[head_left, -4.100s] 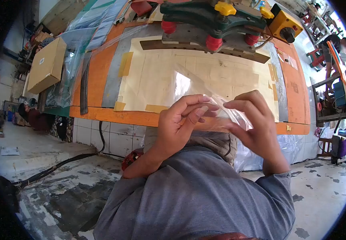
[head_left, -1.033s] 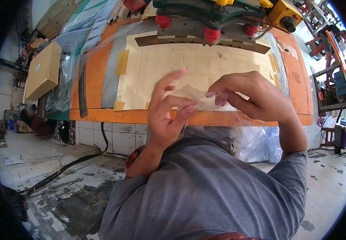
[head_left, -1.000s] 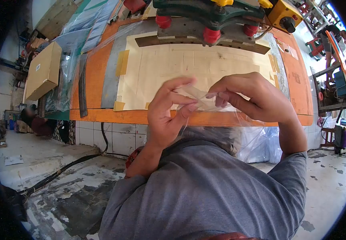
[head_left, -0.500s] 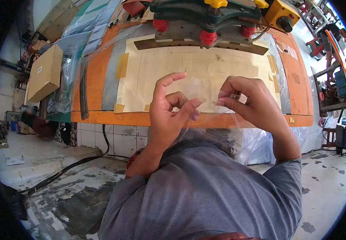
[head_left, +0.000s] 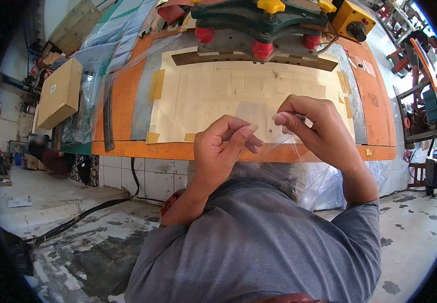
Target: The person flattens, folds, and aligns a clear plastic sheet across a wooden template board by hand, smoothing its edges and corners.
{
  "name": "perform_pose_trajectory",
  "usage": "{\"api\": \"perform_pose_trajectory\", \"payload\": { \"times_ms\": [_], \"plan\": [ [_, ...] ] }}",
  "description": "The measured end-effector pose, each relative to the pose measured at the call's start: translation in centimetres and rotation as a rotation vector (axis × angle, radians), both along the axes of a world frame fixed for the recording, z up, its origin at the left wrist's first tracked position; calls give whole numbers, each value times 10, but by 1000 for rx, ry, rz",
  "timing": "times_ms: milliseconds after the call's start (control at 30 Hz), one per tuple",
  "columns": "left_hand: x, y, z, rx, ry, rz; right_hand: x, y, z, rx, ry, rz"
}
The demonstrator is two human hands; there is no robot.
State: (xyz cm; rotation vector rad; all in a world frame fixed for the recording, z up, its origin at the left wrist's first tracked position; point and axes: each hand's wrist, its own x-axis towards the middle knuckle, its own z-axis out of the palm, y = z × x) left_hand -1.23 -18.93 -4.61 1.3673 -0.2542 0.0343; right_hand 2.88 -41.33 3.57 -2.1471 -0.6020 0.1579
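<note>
Clear plastic film (head_left: pixel 249 112) shows as a pale, see-through patch above my left hand (head_left: pixel 218 149). That hand is closed, thumb pressed against the curled fingers, with the film at its fingertips. Across a small gap, my right hand (head_left: pixel 317 123) pinches thumb to forefinger. Thin transparent plastic hangs below it towards my lap, its edges hard to make out. Both hands are held over the front edge of the orange table (head_left: pixel 142 148), in front of a cream board (head_left: pixel 203 86) marked with lines and taped at its sides.
A green press (head_left: pixel 259 25) with red feet and yellow knobs stands behind the board. A yellow control box (head_left: pixel 351 21) is at its right. To the left are a cardboard box (head_left: pixel 59 93) and plastic sheeting. Another person (head_left: pixel 420 50) is at the far right.
My left forefinger, raised and stretched out before, has curled down to the thumb. My right fingers have shifted slightly on the film. The view has moved a little.
</note>
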Motion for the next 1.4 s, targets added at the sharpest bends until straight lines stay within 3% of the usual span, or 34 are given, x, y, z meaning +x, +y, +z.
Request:
{"api": "perform_pose_trajectory", "payload": {
  "times_ms": [500, 733, 1400],
  "plan": [
    [0, 2, 7, 115, -17, -29, -2, 3, 2, 59, -56, 53],
    [1, -1, 3, 24, 0, -5, -2, 4, 6, -26, 21, -10],
    [1, 0, 13, 116, -10, 0, -3, 0, 0, 104, 53, -15]
  ]
}}
